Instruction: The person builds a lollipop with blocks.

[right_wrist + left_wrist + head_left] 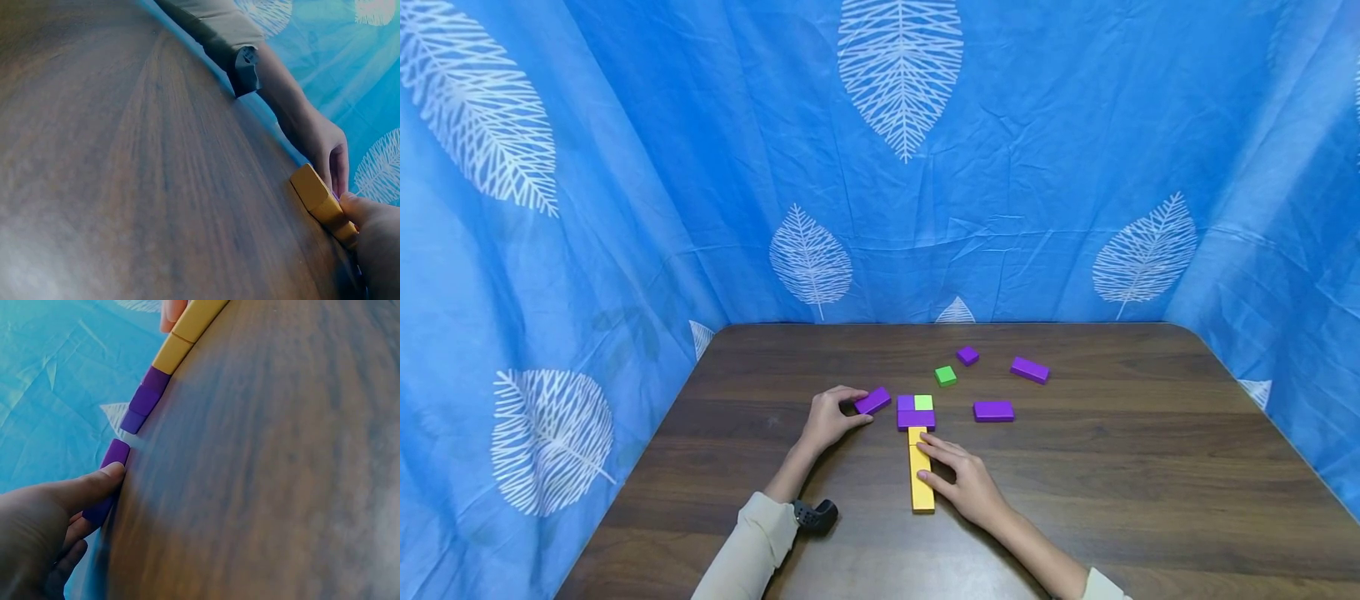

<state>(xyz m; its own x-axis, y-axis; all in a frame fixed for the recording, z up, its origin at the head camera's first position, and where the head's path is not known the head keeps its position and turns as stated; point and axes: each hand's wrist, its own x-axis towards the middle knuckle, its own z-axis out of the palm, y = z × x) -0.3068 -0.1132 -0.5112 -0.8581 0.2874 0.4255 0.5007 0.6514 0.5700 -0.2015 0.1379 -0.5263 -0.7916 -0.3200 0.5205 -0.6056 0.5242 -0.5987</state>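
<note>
My left hand [829,419] pinches a purple block [874,401] between thumb and fingers, just left of a small group of blocks. That group holds a purple square [906,402], a light green square [923,402] and a purple bar [916,421] along its near side. Below it, a yellow strip [921,483] of two blocks runs toward me, its top end against the purple bar. My right hand [967,485] rests its fingertips and thumb on the strip's right side. In the left wrist view the thumb lies across the held purple block [117,453].
Loose blocks lie farther back and to the right: a green one [945,376], a small purple one [967,356] and two purple bars, one [1030,370] behind the other [993,412]. A blue leaf-patterned curtain [1000,167] surrounds the brown wooden table [1150,467].
</note>
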